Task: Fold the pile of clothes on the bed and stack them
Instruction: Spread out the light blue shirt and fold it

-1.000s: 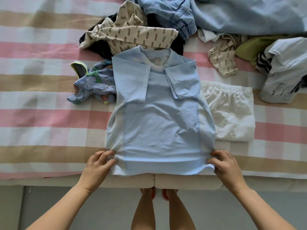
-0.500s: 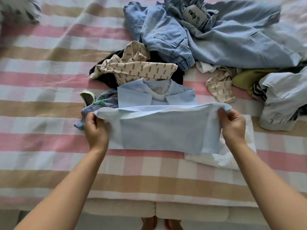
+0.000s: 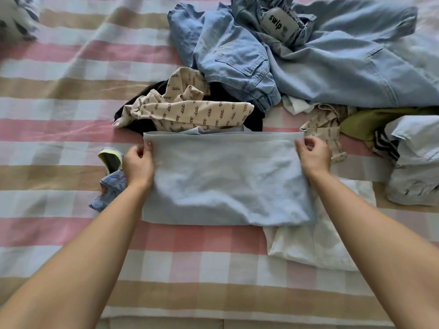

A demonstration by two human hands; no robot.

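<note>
A light blue T-shirt lies folded in half on the striped bed, its hem now at the far edge over the collar. My left hand pinches its upper left corner. My right hand pinches the upper right corner. The unfolded pile lies just beyond: a beige patterned garment over a black one, and denim pieces further back.
Folded white shorts lie partly under the shirt's right side. A small dinosaur-print garment sits left of my left wrist. A pale grey garment, an olive one and a striped piece crowd the right. The bed's near edge is below.
Both hands lifted the shirt's bottom hem from the near edge of the bed and carried it away from me, laying it over the collar; the shirt is now folded in half.
</note>
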